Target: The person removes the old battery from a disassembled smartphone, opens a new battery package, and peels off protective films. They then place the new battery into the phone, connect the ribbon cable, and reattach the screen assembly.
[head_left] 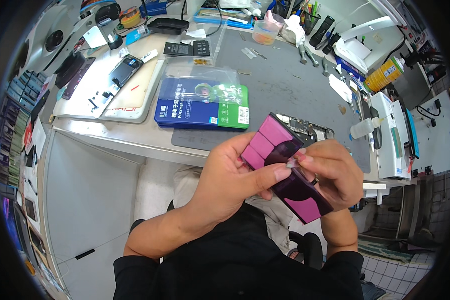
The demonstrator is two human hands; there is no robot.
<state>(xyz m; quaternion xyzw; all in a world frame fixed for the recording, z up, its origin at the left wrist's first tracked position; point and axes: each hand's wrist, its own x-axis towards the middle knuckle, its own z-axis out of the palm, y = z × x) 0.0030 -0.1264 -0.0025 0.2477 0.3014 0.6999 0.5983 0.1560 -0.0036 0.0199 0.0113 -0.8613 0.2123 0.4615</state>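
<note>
A phone screen (296, 194), glossy and dark with magenta reflections, is held tilted above my lap near the desk's front edge. My left hand (235, 170) is closed round its left side, the thumb lying across the glass. At the middle of the glass, my right hand (335, 172) pinches a small translucent piece of film (292, 163) close to the left thumb tip. The right palm and lower fingers lie along the screen's right edge. Just behind the hands, an opened phone (307, 129) with its circuit board showing rests on the grey mat, partly covered.
A blue and green battery box (200, 107) lies left of the hands, under a clear plastic bag (202, 82). Farther left is a phone part (124, 72) on a pale board. A dropper bottle (365, 127) and several tools stand right; a microscope (55, 37) is far left.
</note>
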